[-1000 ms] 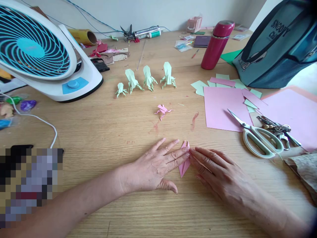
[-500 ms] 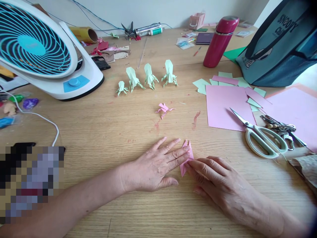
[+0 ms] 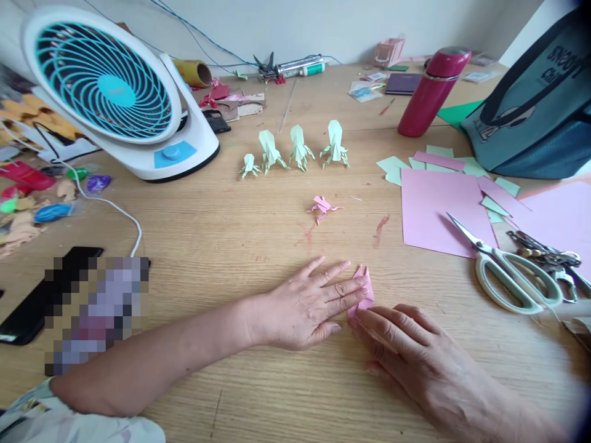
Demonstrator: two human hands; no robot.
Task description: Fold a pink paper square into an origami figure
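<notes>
A small piece of folded pink paper (image 3: 369, 297) lies on the table, with two narrow points at its far end. Spread flat, my left hand (image 3: 307, 306) presses on it from the left with its fingertips. My right hand (image 3: 410, 354) has its fingers closed at the paper's near end, pinching it and partly covering it. Beyond the hands stands a small pink origami figure (image 3: 322, 207) with thin bent legs. Several pale green origami figures, such as the one at the right end (image 3: 335, 144), stand in a row farther back.
On the right lie scissors (image 3: 512, 277), a pink paper sheet (image 3: 443, 209), green paper scraps and a bunch of keys (image 3: 549, 255). A magenta flask (image 3: 434, 92) and a blue bag (image 3: 521, 117) stand behind. A white fan (image 3: 194, 147) with a cable is at left.
The view has swung left, so everything sits farther right. My right fingers now cover the paper's near tip, which showed before. My left hand keeps pressing in the same spot.
</notes>
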